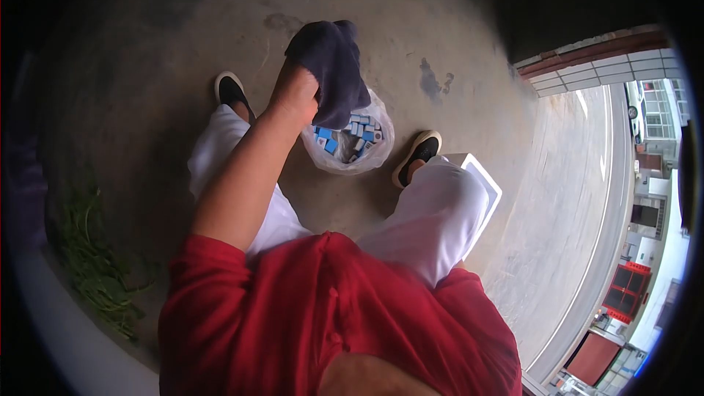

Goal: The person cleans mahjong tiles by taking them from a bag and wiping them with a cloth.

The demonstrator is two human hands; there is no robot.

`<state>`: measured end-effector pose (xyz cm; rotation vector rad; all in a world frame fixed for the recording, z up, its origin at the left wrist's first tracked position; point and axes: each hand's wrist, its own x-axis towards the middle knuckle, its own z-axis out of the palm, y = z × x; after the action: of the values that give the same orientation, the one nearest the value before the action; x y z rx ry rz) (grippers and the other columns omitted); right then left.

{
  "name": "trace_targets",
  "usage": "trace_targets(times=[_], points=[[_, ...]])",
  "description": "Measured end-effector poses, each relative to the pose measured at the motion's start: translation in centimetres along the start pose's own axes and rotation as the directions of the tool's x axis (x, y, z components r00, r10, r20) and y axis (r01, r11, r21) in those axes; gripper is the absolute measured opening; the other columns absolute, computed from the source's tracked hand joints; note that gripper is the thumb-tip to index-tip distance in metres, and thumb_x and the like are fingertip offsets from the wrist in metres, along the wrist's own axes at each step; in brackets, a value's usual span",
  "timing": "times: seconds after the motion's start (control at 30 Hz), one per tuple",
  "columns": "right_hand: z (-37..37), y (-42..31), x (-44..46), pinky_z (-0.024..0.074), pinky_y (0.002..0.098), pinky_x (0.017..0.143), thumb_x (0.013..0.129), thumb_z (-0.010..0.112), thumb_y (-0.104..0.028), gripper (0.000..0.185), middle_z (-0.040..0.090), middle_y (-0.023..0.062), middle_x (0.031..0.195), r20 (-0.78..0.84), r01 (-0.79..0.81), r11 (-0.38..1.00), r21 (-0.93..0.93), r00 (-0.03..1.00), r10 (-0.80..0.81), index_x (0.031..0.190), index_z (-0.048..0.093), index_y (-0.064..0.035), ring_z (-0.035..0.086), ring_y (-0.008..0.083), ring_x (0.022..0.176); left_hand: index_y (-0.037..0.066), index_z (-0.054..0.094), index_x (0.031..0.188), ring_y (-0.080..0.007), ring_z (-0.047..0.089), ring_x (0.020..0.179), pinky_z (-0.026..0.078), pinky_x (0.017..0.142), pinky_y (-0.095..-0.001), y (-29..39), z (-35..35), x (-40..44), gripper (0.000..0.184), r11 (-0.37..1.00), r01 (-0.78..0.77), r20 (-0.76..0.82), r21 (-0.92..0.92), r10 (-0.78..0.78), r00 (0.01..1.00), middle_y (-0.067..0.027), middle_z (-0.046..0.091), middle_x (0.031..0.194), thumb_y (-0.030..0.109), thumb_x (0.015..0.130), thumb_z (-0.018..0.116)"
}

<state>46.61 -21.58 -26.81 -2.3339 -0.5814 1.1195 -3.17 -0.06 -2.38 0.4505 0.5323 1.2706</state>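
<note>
Left hand (297,97) holding cloth (331,70); stained floor (396,37), road (568,176) beyond.

Open-fronted roadside space: concrete floor (396,44), road (576,169), building fronts (649,251) opposite.

Red short-sleeved top (279,308), loose white trousers (440,209), black pale-soled shoes (421,152), perhaps slip-ons.

Grey-brown floor (462,51) spreads beneath the left grip (299,97), with dark stains (430,77) to the grip's right. Just below and right of the grip, a translucent plastic bag (345,166) of small blue-and-white boxes (364,129) sits on it. Black shoes (232,92) rest either side; leafy green stems (99,271) lie well apart, leftward and nearer the body.
</note>
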Motion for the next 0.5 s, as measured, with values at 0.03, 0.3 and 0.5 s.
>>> trace_targets(times=[0.03,0.3,0.5], points=[[0.2,0.0,-0.3,0.052,0.0332,0.077,0.086,0.059,-0.018,0.032,0.062,0.0122,0.109,0.002,-0.006,1.0,-0.005,1.0,0.006,0.113,0.054,-0.0023,0.062,0.023,0.093,0.004,0.057,0.106,-0.0124,0.058,0.074,0.049,0.067,-0.0271,-0.1,0.0,0.1,0.034,1.0,0.01,0.003,-0.001,-0.01,1.0,-0.003,0.061,0.086,0.028,0.083,0.064],[-0.1,0.4,-0.7,0.0509,0.0337,0.08,0.087,0.058,-0.021,0.034,0.061,0.0122,0.109,0.018,-0.021,0.999,-0.026,1.0,0.021,0.116,0.054,-0.0027,0.06,0.0225,0.098,0.005,0.058,0.104,-0.0142,0.06,0.077,0.05,0.067,-0.0282,-0.4,-0.2,0.3,0.035,1.0,0.005,0.02,-0.029,-0.004,1.0,-0.0048,0.062,0.089,0.029,0.081,0.068],[-2.7,-1.1,0.2,0.0501,0.0341,0.082,0.088,0.058,-0.023,0.036,0.061,0.0121,0.109,0.002,0.106,0.994,0.002,0.994,-0.106,0.118,0.054,-0.003,0.059,0.0222,0.101,0.004,0.059,0.104,-0.0136,0.06,0.075,0.05,0.067,-0.0277,-0.2,-0.1,0.1,0.035,0.999,0.018,0.017,-0.032,-0.018,1.0,-0.0045,0.062,0.087,0.029,0.081,0.069]])
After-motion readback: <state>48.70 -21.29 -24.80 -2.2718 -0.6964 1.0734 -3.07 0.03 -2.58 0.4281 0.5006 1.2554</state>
